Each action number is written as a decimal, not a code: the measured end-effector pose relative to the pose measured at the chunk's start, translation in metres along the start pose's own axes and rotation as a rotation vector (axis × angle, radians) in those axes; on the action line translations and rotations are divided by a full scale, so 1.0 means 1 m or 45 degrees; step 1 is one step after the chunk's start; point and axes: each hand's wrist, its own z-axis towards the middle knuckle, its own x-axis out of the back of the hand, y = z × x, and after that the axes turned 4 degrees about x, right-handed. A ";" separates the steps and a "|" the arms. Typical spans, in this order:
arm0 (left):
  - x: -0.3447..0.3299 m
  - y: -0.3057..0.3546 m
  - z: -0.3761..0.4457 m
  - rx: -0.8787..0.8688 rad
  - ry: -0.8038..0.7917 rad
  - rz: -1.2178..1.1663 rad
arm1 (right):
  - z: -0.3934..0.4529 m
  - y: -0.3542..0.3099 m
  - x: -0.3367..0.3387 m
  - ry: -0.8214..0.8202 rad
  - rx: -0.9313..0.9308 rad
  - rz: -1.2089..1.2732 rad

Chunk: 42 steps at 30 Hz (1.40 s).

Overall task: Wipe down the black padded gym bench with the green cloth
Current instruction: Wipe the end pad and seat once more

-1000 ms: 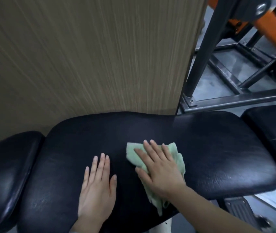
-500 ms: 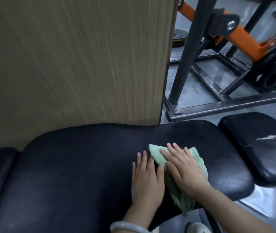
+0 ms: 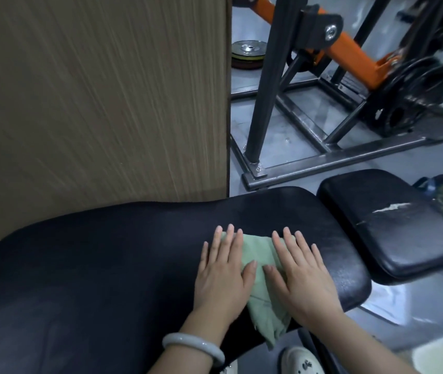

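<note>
The black padded bench runs across the lower part of the view. A pale green cloth lies crumpled on its right end, its lower edge hanging over the bench's near side. My left hand lies flat on the cloth's left part, fingers straight, a pale bangle on the wrist. My right hand presses flat on the cloth's right part, fingers spread. Much of the cloth is covered by both palms.
A second black pad with a torn white scuff sits just right of the bench. A wood-grain panel stands behind it. A dark steel frame, orange bar and weight plates fill the floor beyond. White shoes show below.
Both hands and the cloth have shifted right along the bench toward its end. My left hand, on bare padding a second ago, now lies on the cloth beside my right hand.
</note>
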 end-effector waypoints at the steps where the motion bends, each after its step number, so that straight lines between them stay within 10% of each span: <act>1: -0.002 -0.001 -0.002 0.016 -0.002 0.013 | 0.000 -0.001 0.000 -0.002 -0.039 0.018; 21: 0.030 0.011 -0.010 0.131 0.039 -0.102 | -0.002 -0.022 0.024 0.321 0.056 0.557; 32: 0.085 0.036 -0.047 0.026 0.280 -1.258 | -0.041 -0.047 0.078 0.726 0.151 1.015; 42: 0.128 0.088 -0.095 -0.210 0.461 -1.494 | -0.104 -0.061 0.135 0.999 0.176 1.054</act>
